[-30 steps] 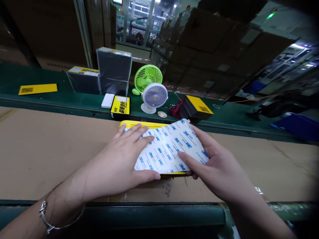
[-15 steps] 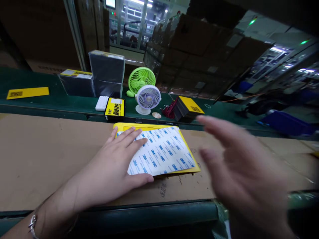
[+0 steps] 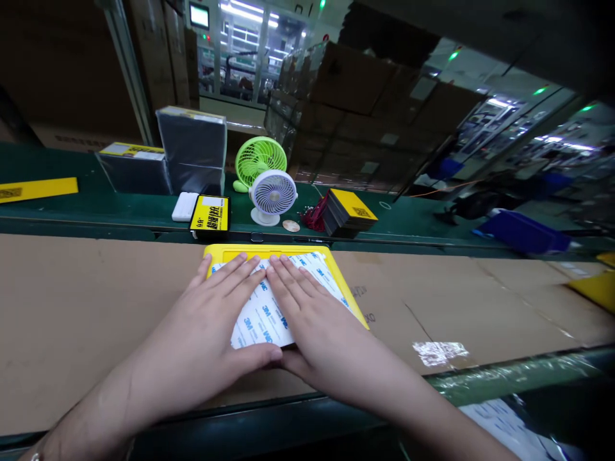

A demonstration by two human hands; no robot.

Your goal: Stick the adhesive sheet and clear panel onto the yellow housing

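Observation:
A yellow panel (image 3: pixel 344 289) lies flat on the brown cardboard surface (image 3: pixel 96 301) in front of me. A white adhesive sheet printed with blue 3M logos (image 3: pixel 262 314) covers most of its top. My left hand (image 3: pixel 211 320) presses flat on the sheet's left half, fingers spread and pointing away from me. My right hand (image 3: pixel 312 320) lies flat beside it on the right half, fingertips almost touching the left hand's. Neither hand grips anything.
Beyond the cardboard runs a green conveyor (image 3: pixel 413 221) with a green fan (image 3: pixel 259 157), a white fan (image 3: pixel 271 194), a yellow-and-black box (image 3: pixel 210 216), wrapped dark stacks (image 3: pixel 192 150), a stack of yellow-topped panels (image 3: pixel 349 211) and a blue tray (image 3: pixel 526 234). Cartons rise behind.
My right hand swung off the sheet to the right, then came back and now presses flat next to my left hand. The view shifted, so the panel sits further left.

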